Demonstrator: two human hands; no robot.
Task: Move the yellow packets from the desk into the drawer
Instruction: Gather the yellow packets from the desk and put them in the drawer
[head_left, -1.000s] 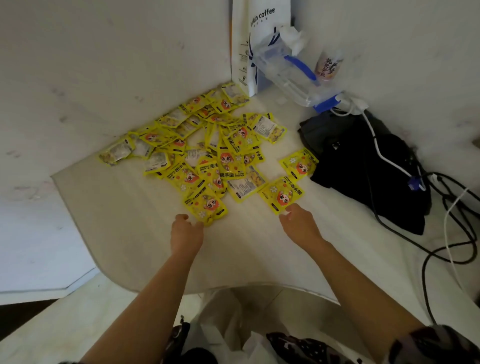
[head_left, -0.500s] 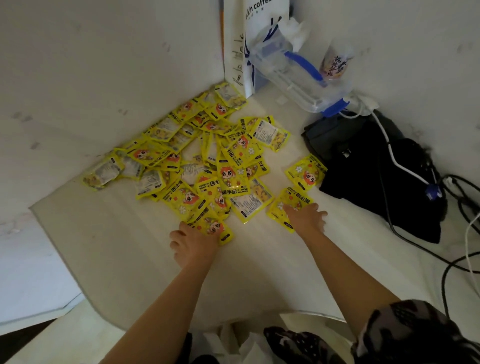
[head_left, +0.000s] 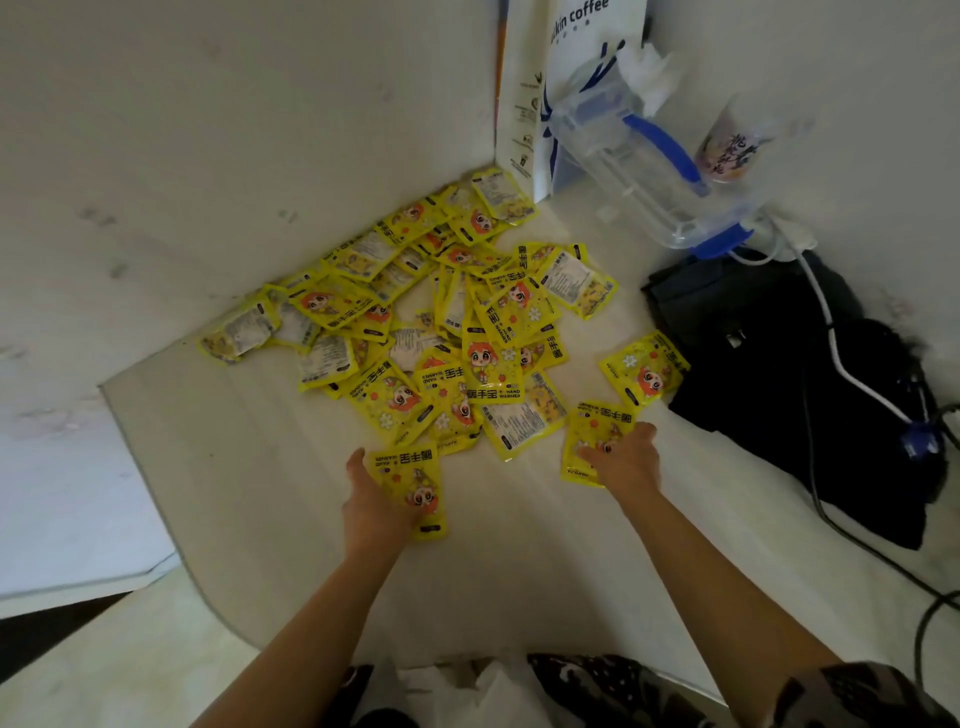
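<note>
Each hand, left (head_left: 375, 506) and right (head_left: 626, 460), grips one packet; drawer unseen

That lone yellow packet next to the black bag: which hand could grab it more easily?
Probably the right hand: the lone packet lies just beyond it, apart from the pile. The left hand is farther off and already holds a packet.

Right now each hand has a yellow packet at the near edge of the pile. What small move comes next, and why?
Probably lift both packets clear of the desk and draw them back. The left hand already grips one packet apart from the pile; the right hand rests on another packet, which seems to lie flat, so its fingers likely must close first. No drawer is in view.
</note>
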